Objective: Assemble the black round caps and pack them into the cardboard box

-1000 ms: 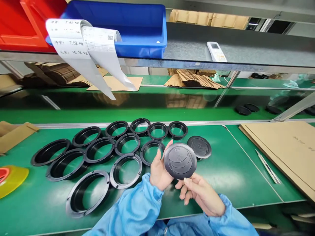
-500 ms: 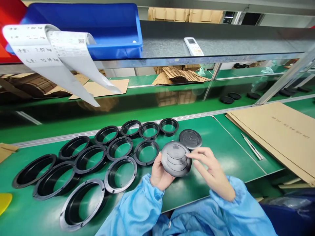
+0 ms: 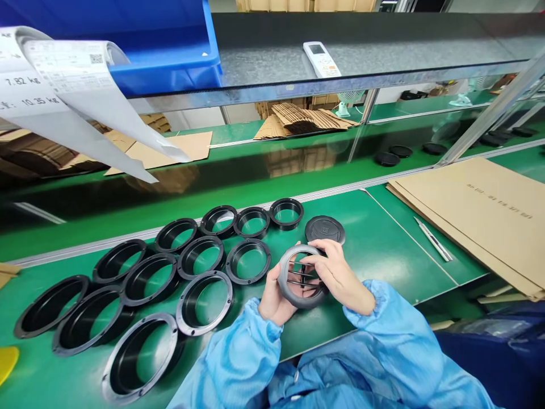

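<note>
Both hands hold a round black plastic vent (image 3: 301, 277) above the green table (image 3: 383, 255). Its slats stand open, so fingers show through them. My left hand (image 3: 272, 298) grips the vent's lower left rim from behind. My right hand (image 3: 336, 275) covers its right side, fingertips on the slats. A second black vent with shut slats (image 3: 325, 229) lies flat just behind. To the left, several black plastic rings (image 3: 204, 301) lie in rows on the table.
Flat cardboard sheets (image 3: 481, 210) and a thin metal tool (image 3: 432, 238) lie at the right. A shelf above carries a blue bin (image 3: 166, 57), hanging paper labels (image 3: 80, 96) and a white remote (image 3: 321, 59). More cardboard and black discs (image 3: 387, 158) sit on the far belt.
The vent's slats went from shut to open. My right hand moved from under the vent to its right face. The view shifted right and dipped.
</note>
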Available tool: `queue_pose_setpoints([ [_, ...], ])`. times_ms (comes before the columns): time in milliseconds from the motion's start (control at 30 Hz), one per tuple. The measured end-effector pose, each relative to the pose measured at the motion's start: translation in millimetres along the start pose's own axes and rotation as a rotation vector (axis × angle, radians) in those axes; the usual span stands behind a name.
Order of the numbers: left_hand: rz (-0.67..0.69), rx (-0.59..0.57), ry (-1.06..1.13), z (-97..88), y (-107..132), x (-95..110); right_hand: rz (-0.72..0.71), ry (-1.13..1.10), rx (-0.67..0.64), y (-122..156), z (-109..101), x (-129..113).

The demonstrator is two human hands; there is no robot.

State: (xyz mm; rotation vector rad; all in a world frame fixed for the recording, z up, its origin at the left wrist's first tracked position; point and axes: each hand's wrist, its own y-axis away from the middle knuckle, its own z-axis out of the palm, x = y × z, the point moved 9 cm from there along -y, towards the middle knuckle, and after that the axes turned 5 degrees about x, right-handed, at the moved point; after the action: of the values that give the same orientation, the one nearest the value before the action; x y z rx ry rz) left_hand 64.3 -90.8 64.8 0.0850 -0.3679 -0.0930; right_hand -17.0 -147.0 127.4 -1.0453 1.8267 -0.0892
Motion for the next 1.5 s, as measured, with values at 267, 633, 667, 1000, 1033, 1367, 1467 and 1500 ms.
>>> queue_pose_setpoints([
  [267, 0.012, 0.123, 0.058, -8.8, -3.3, 3.9, 0.080, -0.144, 0.029, 0.6, -8.5, 4.9],
  [633, 0.007, 0.161, 0.079, -8.1, -5.5, 9.5, 0.043, -0.058, 0.024, 2.1, -3.6, 3.8],
  [667, 0.007, 0.160, 0.088, -8.4, -5.6, 9.9, 0.032, -0.040, 0.021, 3.1, -1.8, 2.3],
  [1000, -0.096, 0.295, 0.165, -23.4, -0.9, -10.6, -0.210, 0.300, -0.220, 7.1, 24.2, -22.2],
  [1033, -0.088, 0.286, 0.146, -22.5, -0.4, -10.4, -0.193, 0.294, -0.290, 4.0, 29.3, -21.4],
  [1367, 0.022, 0.261, -0.083, -24.3, -0.5, 12.5, -0.219, 0.607, -0.248, -146.3, 55.5, 38.5],
  [1467, -0.019, 0.234, -0.082, -25.5, 0.8, 7.2, -0.156, 0.686, -0.396, -173.7, 85.3, 77.4],
  [1500, -0.014, 0.238, -0.078, -26.6, 1.5, 6.9, -0.141, 0.696, -0.422, -177.1, 91.9, 85.8],
])
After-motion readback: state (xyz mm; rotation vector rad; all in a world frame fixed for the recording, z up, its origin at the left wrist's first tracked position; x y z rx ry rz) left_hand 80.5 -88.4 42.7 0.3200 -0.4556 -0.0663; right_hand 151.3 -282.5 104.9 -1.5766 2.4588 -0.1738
